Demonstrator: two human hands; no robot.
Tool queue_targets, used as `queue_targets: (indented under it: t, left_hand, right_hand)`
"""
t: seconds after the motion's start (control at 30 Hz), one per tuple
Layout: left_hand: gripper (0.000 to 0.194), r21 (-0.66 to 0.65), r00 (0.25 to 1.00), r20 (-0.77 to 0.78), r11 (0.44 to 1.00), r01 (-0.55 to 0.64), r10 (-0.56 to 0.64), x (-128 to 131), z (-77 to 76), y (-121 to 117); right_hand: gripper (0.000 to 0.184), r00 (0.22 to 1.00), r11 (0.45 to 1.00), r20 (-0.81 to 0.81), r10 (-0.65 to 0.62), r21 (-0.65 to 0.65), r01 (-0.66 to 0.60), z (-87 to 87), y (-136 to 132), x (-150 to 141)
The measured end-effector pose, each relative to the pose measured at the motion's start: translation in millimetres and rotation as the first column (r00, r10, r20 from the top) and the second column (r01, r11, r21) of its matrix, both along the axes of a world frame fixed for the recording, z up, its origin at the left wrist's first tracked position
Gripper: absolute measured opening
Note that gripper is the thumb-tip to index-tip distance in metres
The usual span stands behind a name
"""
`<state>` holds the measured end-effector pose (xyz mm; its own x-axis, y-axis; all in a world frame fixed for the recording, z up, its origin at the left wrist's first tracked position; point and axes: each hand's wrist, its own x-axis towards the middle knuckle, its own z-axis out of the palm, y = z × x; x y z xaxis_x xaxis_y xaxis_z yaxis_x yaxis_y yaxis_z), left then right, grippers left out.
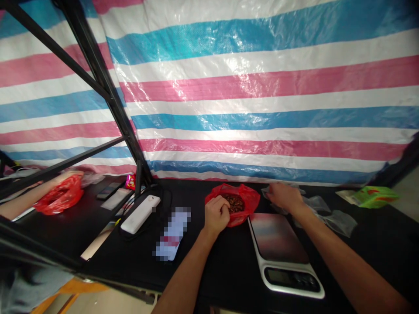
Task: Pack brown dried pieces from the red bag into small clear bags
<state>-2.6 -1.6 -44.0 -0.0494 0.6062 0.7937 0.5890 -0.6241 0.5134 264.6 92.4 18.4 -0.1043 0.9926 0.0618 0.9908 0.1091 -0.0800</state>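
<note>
My left hand point(216, 214) is curled at the near rim of a red plastic bag point(246, 197), which holds brown granules point(233, 203). Its closed fingers grip the bag's edge, and they partly hide the granules. My right hand point(284, 196) reaches to the right of the bag and pinches a crumpled clear plastic bag point(314, 209). A white digital kitchen scale point(278, 248) sits below and between my hands, with nothing on its dark platform.
A green packet point(369, 197) lies at the table's right end. On the left are a white power strip point(140, 213), a pixelated blurred item point(172, 233), a phone point(109, 190), and another person's forearm point(36, 196) beside a second red bag point(60, 194). A striped tarp backs the black table point(229, 270).
</note>
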Motion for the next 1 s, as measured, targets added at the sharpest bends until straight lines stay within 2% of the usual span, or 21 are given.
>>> queue_targets:
  t: [0.13, 0.17, 0.2, 0.27, 0.3, 0.33, 0.4, 0.47, 0.6, 0.67, 0.73, 0.8, 0.83, 0.9, 1.0]
  left_hand:
    - [0.028, 0.014, 0.999, 0.006, 0.999, -0.044, 0.044, 2.4, 2.5, -1.7]
    - [0.026, 0.037, 0.998, 0.007, 0.998, -0.059, 0.059, 3.8, 4.1, -2.8]
    - [0.027, 0.089, 0.995, 0.024, 0.991, -0.099, 0.097, 5.9, 6.1, -4.2]
    - [0.057, 0.170, 0.983, 0.078, 0.969, -0.178, 0.167, 11.1, 10.4, -7.9]
    - [0.076, 0.177, 0.981, 0.076, 0.965, -0.192, 0.181, 13.8, 12.5, -10.0]
    - [0.091, 0.163, 0.983, 0.053, 0.970, -0.181, 0.175, 16.1, 14.3, -12.0]
    - [0.105, 0.090, 0.991, -0.035, 0.988, -0.123, 0.127, 19.0, 16.9, -15.2]
    - [0.100, 0.017, 0.992, -0.110, 0.998, -0.068, 0.069, 19.0, 17.7, -16.7]
    - [0.065, -0.061, 0.991, -0.132, 0.998, -0.002, -0.006, 13.2, 15.1, -14.1]
    - [0.053, -0.086, 0.995, -0.095, 0.996, 0.016, -0.024, 9.0, 12.6, -11.2]
    - [0.048, -0.105, 0.999, -0.025, 0.994, -0.027, 0.024, 4.5, 10.2, -7.5]
    - [0.046, -0.137, 0.987, 0.079, 0.983, -0.126, 0.137, -1.0, 8.6, -3.1]
    - [0.046, -0.162, 0.972, 0.133, 0.972, -0.173, 0.195, -4.2, 8.1, -0.8]
    - [0.045, -0.217, 0.935, 0.222, 0.949, -0.227, 0.275, -11.2, 7.6, 4.0]
    - [0.044, -0.282, 0.911, 0.289, 0.936, -0.211, 0.293, -21.0, 6.3, 9.7]
  right_hand:
    - [0.029, 1.000, 0.999, 0.017, -0.011, 0.036, 0.010, 26.8, -17.1, 2.2]
    - [0.033, 1.000, 0.997, -0.002, -0.010, 0.075, 0.010, 34.8, -24.4, 1.9]
    - [0.035, 0.998, 0.985, -0.058, -0.017, 0.170, 0.027, 42.7, -32.5, 0.2]
    - [0.031, 0.978, 0.961, -0.200, 0.067, 0.276, -0.009, 56.0, -49.5, -8.5]
    - [0.026, 0.953, 0.956, -0.264, 0.145, 0.286, -0.066, 60.7, -57.8, -15.8]
    - [0.022, 0.919, 0.951, -0.311, 0.240, 0.268, -0.157, 63.7, -65.7, -24.6]
    - [0.020, 0.845, 0.921, -0.372, 0.385, 0.217, -0.324, 64.7, -79.1, -45.0]
    - [0.022, 0.817, 0.903, -0.385, 0.430, 0.167, -0.396, 61.1, -88.7, -65.2]
    - [0.025, 0.782, 0.872, -0.400, 0.477, 0.105, -0.478, 52.3, -93.2, -92.2]
    - [0.019, 0.693, 0.825, -0.481, 0.537, 0.128, -0.550, 50.9, -87.7, -97.6]
    - [0.010, 0.560, 0.779, -0.615, 0.555, 0.148, -0.610, 50.5, -78.2, -99.0]
    - [0.021, 0.459, 0.765, -0.734, 0.501, 0.127, -0.632, 49.3, -66.4, -98.3]
    - [0.027, 0.440, 0.771, -0.765, 0.470, 0.112, -0.627, 48.0, -60.2, -97.8]
    - [0.033, 0.453, 0.788, -0.774, 0.441, 0.092, -0.609, 43.7, -48.4, -97.3]
    - [0.027, 0.507, 0.766, -0.736, 0.449, 0.024, -0.643, 35.7, -35.8, -98.2]
